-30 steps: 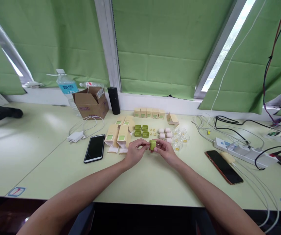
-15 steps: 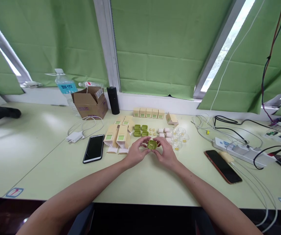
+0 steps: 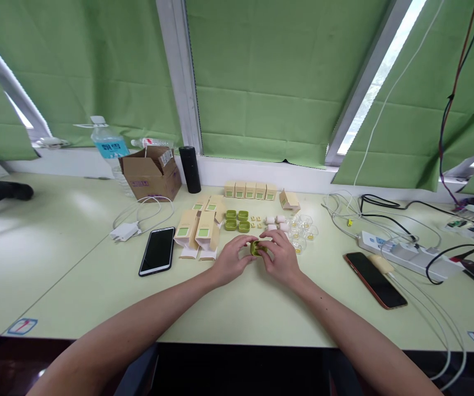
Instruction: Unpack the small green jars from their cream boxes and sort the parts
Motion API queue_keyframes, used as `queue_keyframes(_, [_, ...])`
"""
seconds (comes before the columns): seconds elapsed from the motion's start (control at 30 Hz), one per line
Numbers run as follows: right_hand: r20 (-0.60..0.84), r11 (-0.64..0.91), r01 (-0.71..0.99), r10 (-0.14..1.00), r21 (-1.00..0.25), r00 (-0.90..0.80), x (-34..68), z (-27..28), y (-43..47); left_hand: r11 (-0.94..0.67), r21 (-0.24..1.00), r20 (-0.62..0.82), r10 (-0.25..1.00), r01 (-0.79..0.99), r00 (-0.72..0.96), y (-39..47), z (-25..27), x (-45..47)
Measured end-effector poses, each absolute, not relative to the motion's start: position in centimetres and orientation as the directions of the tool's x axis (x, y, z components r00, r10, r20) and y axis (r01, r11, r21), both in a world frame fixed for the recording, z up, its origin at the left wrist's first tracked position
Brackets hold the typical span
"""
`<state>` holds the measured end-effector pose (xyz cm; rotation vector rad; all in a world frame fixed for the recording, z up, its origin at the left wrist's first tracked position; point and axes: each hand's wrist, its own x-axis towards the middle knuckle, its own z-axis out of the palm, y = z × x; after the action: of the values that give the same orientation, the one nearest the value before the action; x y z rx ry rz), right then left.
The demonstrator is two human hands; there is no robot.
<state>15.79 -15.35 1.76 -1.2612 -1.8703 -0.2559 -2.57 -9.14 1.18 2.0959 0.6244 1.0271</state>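
Between both hands, above the near middle of the table, is a small green square cup (image 3: 254, 249), now tilted. My left hand (image 3: 232, 260) grips its left side between thumb and fingers. My right hand (image 3: 282, 258) is closed on its right side, with fingertips over the opening; what lies inside is hidden. Just beyond are several matching green cups (image 3: 243, 226), tiny yellow pieces (image 3: 255, 225), pale pink rounded pieces (image 3: 271, 227) and clear plastic cups (image 3: 298, 245). Left of my left hand lie open cream cartons (image 3: 207, 231).
Small cream boxes (image 3: 250, 190) stand in a row at the back, with an opened box (image 3: 289, 200) beside them. A white phone (image 3: 157, 251) lies left, a dark phone (image 3: 375, 280) right. Further off are a cardboard box (image 3: 154, 176), a black flask (image 3: 190, 169) and a power strip (image 3: 410, 256) with cables.
The green cup has tipped from facing me to a tilted pose. My right fingers have moved over its opening, while my left hand keeps its grip.
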Motion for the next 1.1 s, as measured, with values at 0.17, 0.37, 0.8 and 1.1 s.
queue_keyframes(0.17, [0.77,0.469,0.859,0.619,-0.205,-0.155,15.7,1.7,-15.2,-0.717,0.683,0.526,0.617,0.141,0.585,-9.2,0.9,-2.7])
queue_keyframes(0.37, [0.79,0.468,0.877,0.576,-0.111,-0.208,15.6,2.0,-15.1,-0.762,0.625,0.539,0.58,0.171,0.611,-9.1,0.7,-2.8])
queue_keyframes(0.8, [0.72,0.463,0.882,0.642,-0.087,-0.265,15.8,1.9,-14.7,-0.737,0.599,0.457,0.636,0.314,0.621,-9.0,0.8,-2.6])
queue_keyframes(1.1, [0.801,0.473,0.86,0.582,-0.19,-0.143,16.4,3.2,-15.2,-0.666,0.58,0.387,0.732,0.47,0.56,-7.8,0.7,-2.6])
